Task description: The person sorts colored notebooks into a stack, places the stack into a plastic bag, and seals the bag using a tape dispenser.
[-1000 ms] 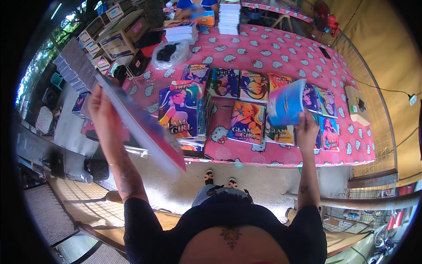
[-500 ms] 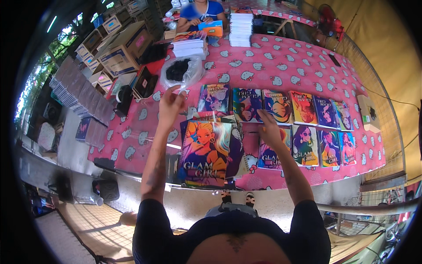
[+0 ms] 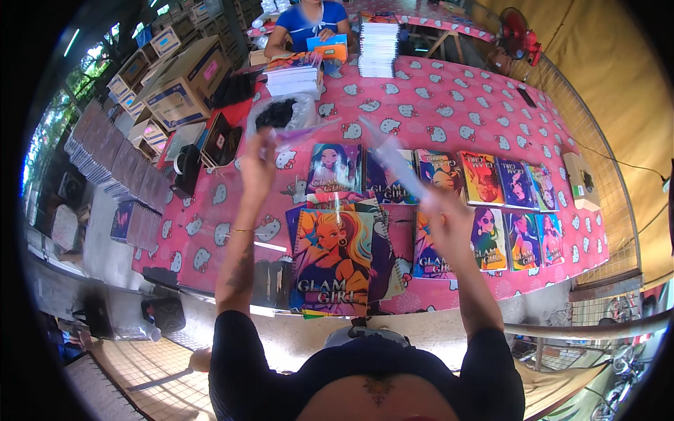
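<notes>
Several notebooks [image 3: 333,259] bear large two-line titles.

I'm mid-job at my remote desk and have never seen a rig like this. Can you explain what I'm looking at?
There is no machine here: these are a person's bare hands. The one view comes from a wide fisheye camera on that person's head, looking down, so straight edges bend near the rim.

The left hand holds a thin purple item, and the right hand a pale flat item. Both are blurred; they may be notebooks, but I can't be sure.

On the pink patterned cloth lie rows of colourful notebooks, with a pile at the near edge. Beyond are a clear bag with something black inside, and another person in blue.
</notes>
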Available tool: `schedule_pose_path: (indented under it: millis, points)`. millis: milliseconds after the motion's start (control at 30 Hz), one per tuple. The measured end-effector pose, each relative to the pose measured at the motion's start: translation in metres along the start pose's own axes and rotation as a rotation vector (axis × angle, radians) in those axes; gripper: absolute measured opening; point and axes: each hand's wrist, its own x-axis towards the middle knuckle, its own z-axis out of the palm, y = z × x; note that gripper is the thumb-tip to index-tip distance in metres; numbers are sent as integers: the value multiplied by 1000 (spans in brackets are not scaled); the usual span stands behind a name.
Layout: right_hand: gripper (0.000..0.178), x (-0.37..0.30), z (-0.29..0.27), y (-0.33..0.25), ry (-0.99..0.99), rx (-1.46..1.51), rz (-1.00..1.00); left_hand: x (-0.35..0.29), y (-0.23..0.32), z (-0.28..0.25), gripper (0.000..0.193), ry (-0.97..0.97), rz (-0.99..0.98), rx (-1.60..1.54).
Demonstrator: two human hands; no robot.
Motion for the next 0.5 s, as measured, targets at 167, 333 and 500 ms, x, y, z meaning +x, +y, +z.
schedule_pose_path:
  millis: [167,333,500]
  points:
    - [31,-61,9,-64,-545,-106,-293,77,123,-103,28,548,27,-295]
    - [35,-57,-9,-38,-639,188,24,56,162,-80,25,-228,-23,-410]
    - [37,-44,-43,148,-232,-12,251,-24,97,3,47,-590,239,188]
